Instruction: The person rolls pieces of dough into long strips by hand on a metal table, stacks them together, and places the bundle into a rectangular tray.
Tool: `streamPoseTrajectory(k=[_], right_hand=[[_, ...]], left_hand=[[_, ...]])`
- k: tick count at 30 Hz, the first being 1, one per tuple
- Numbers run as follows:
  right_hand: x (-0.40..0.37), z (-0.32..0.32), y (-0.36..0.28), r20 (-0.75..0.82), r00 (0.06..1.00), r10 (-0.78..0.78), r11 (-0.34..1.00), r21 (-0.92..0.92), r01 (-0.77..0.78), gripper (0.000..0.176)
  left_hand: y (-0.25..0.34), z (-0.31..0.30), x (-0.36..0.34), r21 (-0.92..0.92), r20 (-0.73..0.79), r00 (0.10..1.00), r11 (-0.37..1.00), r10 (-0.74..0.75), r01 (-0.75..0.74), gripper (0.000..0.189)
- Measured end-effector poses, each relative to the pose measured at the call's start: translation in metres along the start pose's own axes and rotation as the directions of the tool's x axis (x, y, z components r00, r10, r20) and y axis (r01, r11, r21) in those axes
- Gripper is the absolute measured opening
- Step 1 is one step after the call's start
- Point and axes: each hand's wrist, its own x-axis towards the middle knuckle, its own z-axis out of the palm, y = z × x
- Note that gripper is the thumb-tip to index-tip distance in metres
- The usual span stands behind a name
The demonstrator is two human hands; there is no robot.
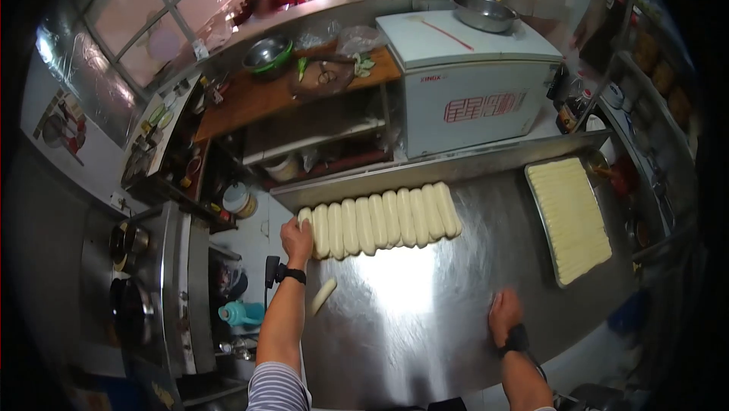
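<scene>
A row of several pale dough rolls [383,217] lies side by side near the back edge of the steel table [456,289]. My left hand [297,240] is at the row's left end, its fingers bent against the leftmost roll; whether they grip it is hidden. Below the row, right of my left forearm, one smaller dough piece [323,296] lies by itself. My right hand [506,314] is over the right part of the table, away from the dough, fingers curled in and slightly blurred, with nothing visible in them.
A tray of closely packed dough strips [568,217] is at the table's right. Behind the raised back edge stand a white freezer [478,92] and a wooden counter [250,111] with bowls. A stove [163,297] and a teal jug [241,313] are at left.
</scene>
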Motion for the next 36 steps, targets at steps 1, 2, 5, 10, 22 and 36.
streamPoseTrajectory(k=[1,2,5,10,22,36], right_hand=[[0.001,0.001,-0.001,-0.022,1.000,0.002,1.000,0.006,-0.002,0.015],[-0.001,0.001,0.000,-0.033,0.999,-0.007,1.000,0.000,0.007,0.014],[0.000,-0.002,-0.004,-0.056,0.998,-0.008,1.000,0.018,0.009,0.015],[0.000,-0.005,-0.003,-0.056,0.998,-0.009,0.999,0.050,0.012,0.016],[0.000,-0.013,-0.008,-0.046,0.999,-0.026,0.997,0.071,0.030,0.017],[-0.018,-0.054,-0.052,0.755,0.473,-0.455,0.171,0.595,-0.785,0.052]], left_hand=[[0.002,0.003,0.006,0.046,0.011,0.999,0.998,-0.047,0.046,0.038],[0.002,0.005,0.010,0.038,0.004,1.000,0.999,-0.031,0.031,0.038],[0.017,0.007,0.011,0.074,0.005,1.000,0.997,0.005,-0.005,0.044],[0.026,0.006,0.011,0.014,0.021,0.992,0.992,-0.122,0.122,0.040],[0.058,-0.053,-0.070,-0.314,-0.117,0.989,0.941,0.092,-0.125,0.037],[0.171,-0.017,-0.358,-0.697,0.703,0.711,0.234,0.037,0.678,0.051]])
